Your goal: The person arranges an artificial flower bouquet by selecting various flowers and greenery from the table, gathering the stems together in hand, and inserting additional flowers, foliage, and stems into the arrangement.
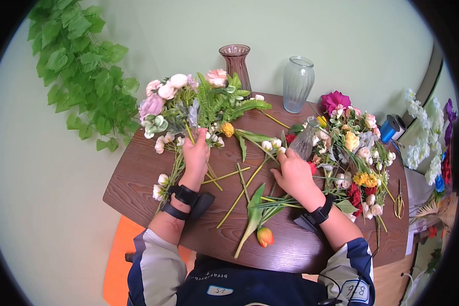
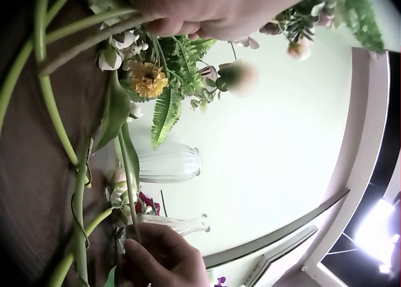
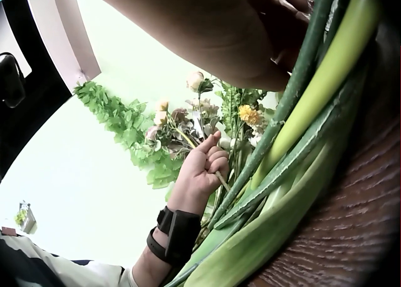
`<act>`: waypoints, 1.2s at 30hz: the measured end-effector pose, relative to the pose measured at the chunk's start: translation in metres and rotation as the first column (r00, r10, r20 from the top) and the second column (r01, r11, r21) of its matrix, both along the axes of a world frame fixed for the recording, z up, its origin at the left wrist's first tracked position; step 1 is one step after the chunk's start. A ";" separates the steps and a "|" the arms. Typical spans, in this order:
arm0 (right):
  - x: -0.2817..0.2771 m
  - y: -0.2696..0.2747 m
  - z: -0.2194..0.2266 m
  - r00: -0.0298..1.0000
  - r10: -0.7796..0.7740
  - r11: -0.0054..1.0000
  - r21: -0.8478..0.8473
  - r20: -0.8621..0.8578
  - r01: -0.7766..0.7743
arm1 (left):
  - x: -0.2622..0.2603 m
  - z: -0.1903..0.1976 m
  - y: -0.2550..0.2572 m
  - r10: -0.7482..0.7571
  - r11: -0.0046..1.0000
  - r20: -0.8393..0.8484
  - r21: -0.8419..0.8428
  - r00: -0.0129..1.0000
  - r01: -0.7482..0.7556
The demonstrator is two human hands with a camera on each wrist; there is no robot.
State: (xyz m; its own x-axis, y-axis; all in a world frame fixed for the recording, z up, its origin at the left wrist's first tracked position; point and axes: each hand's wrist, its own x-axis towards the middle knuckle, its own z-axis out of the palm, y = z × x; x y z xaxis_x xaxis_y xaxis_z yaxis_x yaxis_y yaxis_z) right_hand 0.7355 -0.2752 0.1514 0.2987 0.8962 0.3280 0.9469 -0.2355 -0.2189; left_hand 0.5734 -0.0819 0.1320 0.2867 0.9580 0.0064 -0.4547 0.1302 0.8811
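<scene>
My left hand grips the stems of a mixed bouquet of pink, white and mauve flowers with fern leaves; the blooms fan out above the fist. In the left wrist view, my right hand pinches a leafy green stem between thumb and fingers. White buds lie right by those fingertips. Just beyond the right hand, a small clear glass bottle vase leans among flowers. An orange tulip with broad leaves lies in front, near the table edge.
Cut green stems cross the middle of the brown wooden table. A purple glass vase and a clear ribbed vase stand behind. A flower heap fills the right, beside gold-handled scissors and a blue ribbon spool.
</scene>
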 end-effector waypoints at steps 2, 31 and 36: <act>0.002 0.001 -0.005 0.999 0.005 0.999 -0.052 0.041 -0.003 | -0.003 -0.002 0.003 -0.123 0.992 -0.033 0.006 0.992 0.124; 0.001 -0.001 -0.013 0.993 0.056 0.994 -0.102 0.102 -0.045 | -0.009 0.001 0.020 -0.039 0.976 -0.237 0.200 0.971 0.088; -0.003 0.000 -0.008 0.992 0.038 0.998 -0.051 0.119 -0.032 | -0.006 0.006 0.010 -0.038 0.969 -0.179 0.233 0.983 0.080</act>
